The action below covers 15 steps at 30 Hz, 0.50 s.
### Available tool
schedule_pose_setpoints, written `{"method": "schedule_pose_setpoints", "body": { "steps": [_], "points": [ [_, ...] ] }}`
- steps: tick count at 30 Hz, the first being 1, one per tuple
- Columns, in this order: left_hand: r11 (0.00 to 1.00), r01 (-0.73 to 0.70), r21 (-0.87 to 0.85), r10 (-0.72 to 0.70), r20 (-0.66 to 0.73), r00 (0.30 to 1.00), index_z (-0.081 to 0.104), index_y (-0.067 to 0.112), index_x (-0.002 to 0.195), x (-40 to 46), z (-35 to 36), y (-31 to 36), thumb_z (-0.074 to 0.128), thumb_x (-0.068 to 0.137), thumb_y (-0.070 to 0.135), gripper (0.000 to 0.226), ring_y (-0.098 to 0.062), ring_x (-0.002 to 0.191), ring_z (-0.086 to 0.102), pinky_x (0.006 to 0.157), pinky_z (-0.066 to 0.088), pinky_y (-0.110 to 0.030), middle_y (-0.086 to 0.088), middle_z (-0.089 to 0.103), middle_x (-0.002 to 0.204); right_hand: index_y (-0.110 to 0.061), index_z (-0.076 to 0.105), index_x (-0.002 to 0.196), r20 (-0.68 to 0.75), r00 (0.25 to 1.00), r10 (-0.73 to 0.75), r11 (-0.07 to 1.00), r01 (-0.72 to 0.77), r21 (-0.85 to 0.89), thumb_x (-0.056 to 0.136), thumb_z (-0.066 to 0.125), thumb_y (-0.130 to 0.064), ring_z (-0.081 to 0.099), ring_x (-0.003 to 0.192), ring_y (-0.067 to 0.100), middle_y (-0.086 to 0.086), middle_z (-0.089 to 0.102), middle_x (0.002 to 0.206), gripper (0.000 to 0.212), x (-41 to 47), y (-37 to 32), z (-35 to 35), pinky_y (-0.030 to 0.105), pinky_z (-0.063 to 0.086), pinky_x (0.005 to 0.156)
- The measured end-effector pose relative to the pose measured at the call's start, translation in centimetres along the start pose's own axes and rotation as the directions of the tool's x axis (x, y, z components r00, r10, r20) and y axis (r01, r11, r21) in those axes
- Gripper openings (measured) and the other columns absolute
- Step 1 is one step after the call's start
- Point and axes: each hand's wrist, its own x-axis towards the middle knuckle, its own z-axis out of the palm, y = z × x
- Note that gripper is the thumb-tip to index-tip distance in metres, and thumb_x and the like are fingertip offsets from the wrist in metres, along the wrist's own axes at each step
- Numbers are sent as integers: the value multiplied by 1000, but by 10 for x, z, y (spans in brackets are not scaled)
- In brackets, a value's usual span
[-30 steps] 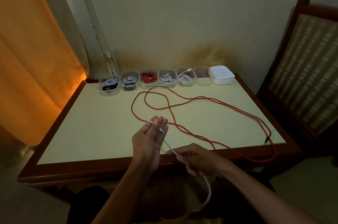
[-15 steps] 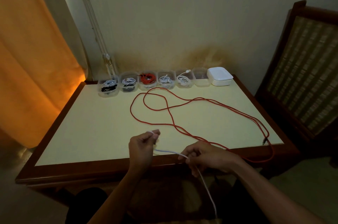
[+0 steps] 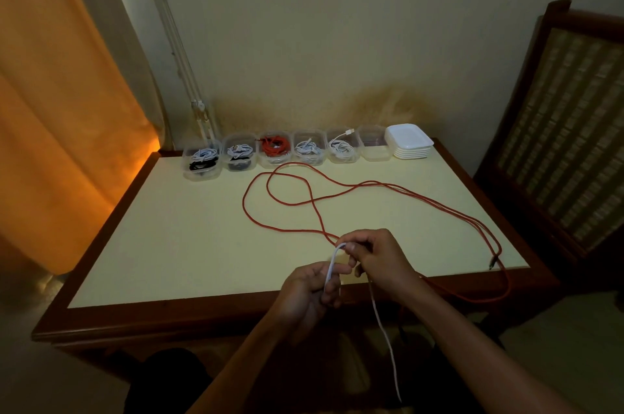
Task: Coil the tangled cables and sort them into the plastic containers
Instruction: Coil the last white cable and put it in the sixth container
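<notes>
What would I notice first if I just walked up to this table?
Probably the long red cable sprawled in loops across the pale table, with one end hanging off the right edge. Next, near the front edge, the left hand and right hand both hold a white cable bent into a loop. Along the back sits a row of clear containers with coiled cables inside.

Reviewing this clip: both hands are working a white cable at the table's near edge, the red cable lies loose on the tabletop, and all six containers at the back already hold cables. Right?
Not quite. The head view shows the container beside the lid stack holding no cable; the other five hold cables. The rest stands: left hand and right hand hold the white cable, and the red cable lies loose.
</notes>
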Motion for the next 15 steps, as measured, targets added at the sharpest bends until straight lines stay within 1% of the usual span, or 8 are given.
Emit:
{"method": "schedule_pose_setpoints", "body": {
  "steps": [3,6,9,11,12,13,14,15],
  "points": [
    [1000,12,-3,-12,24,1000,69,-2,104,-1,0,2,40,94,9,33,-15,56,35,58,36,-28,-5,44,65,-21,74,94,-15,1000,-16,999,15,-38,98,54,-6,67,67,30,10,71,79,26,3,5,1,38,58,62],
    [999,-10,40,8,36,999,67,-3,109,-1,-2,3,38,97,10,34,-14,57,37,61,37,-28,-4,46,66,-22,73,92,-25,1000,-16,999,15,-48,98,54,-7,68,68,29,10,72,82,26,4,6,3,33,58,61],
    [987,-90,134,79,82,993,69,1,97,-4,-3,5,40,101,10,30,-16,62,44,67,42,-29,-6,51,69,-23,72,92,-6,1000,-17,999,17,-32,98,54,-7,69,69,25,9,72,81,25,3,5,6,25,57,60],
    [977,-138,165,123,97,988,67,0,89,-4,-5,11,42,100,10,28,-24,71,52,73,47,-32,-17,55,74,-19,73,93,13,1000,-6,1000,5,7,98,55,-9,69,70,23,8,72,81,21,1,4,10,26,57,60],
    [972,-161,172,147,93,985,64,-4,88,-3,-7,14,41,99,9,29,-29,77,55,78,50,-36,-25,55,79,-17,73,94,26,1000,1,1000,-2,23,98,56,-12,69,69,22,7,71,79,18,-1,6,12,28,57,60],
    [969,-184,163,173,83,982,62,-8,90,-2,-8,17,40,99,7,28,-34,81,57,82,51,-39,-29,56,82,-16,72,95,55,998,3,999,-5,39,99,55,-15,67,66,21,6,71,76,17,-4,8,15,30,56,59],
    [968,-207,144,200,64,978,60,-9,91,-2,-10,19,38,100,4,27,-35,83,59,83,52,-40,-29,58,82,-16,70,97,105,994,-6,998,-1,62,100,53,-17,65,62,21,7,69,73,17,-9,11,18,31,54,58],
    [966,-225,123,222,37,974,59,-9,92,-2,-12,21,38,100,2,26,-33,82,60,81,54,-38,-24,61,81,-17,68,100,170,985,-25,997,11,83,102,50,-18,63,60,22,9,68,72,18,-15,13,20,32,53,56]
  ]
}}
